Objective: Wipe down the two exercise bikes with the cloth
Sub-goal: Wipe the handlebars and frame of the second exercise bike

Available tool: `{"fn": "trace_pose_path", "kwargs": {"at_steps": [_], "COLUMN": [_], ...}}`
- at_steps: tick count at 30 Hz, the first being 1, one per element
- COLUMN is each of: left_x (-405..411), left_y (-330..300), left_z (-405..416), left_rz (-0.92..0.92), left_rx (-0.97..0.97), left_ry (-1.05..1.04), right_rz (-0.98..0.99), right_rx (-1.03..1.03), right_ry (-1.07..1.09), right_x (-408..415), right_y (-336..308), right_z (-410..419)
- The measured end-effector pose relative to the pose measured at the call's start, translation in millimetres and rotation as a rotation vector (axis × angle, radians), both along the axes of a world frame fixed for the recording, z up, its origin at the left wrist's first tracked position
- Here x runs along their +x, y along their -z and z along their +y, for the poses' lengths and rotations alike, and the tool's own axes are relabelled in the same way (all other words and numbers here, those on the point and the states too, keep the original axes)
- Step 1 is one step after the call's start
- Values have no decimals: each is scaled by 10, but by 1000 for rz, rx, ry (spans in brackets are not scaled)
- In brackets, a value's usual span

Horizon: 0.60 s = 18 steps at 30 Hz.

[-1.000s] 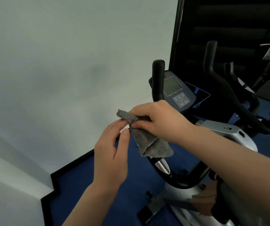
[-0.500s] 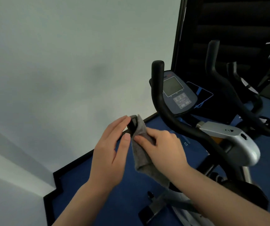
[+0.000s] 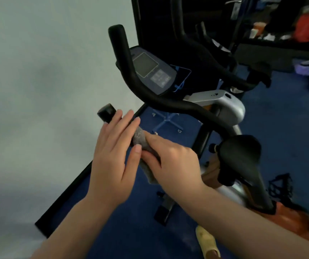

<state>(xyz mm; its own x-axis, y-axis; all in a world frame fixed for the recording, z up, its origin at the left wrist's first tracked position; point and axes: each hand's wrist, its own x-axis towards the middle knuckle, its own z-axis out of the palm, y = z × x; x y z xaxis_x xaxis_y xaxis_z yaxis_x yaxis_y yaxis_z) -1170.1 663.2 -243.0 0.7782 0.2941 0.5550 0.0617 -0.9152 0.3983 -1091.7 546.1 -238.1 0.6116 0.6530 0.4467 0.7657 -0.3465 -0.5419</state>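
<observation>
I see the grey cloth (image 3: 144, 146) wrapped round the near handlebar grip (image 3: 106, 112) of the exercise bike (image 3: 224, 107). My right hand (image 3: 174, 161) is clenched on it; my left hand (image 3: 115, 156) lies flat alongside, fingers extended. Most of the cloth is hidden under both hands.

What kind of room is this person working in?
Probably a small gym or workout room. An exercise bike with a display console stands on blue carpet, and what looks like a second bike stands behind it.
</observation>
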Motion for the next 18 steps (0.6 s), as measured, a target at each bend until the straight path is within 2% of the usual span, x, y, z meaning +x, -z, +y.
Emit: {"fn": "trace_pose_path", "kwargs": {"at_steps": [3, 7, 11, 18], "left_x": [36, 57, 37, 68], "left_y": [114, 142, 111, 159], "left_z": [-106, -116, -95, -136], "left_rz": [68, 124, 147, 92], "left_rx": [-24, 37, 65, 15], "left_ry": [-12, -49, -25, -32], "right_rz": [37, 34, 20, 198], "right_rx": [-94, -228, -197, -211], "right_ry": [-44, -81, 117, 370], "right_x": [49, 218, 28, 26], "right_y": [70, 96, 184, 173], "right_z": [-294, -511, -392, -377]}}
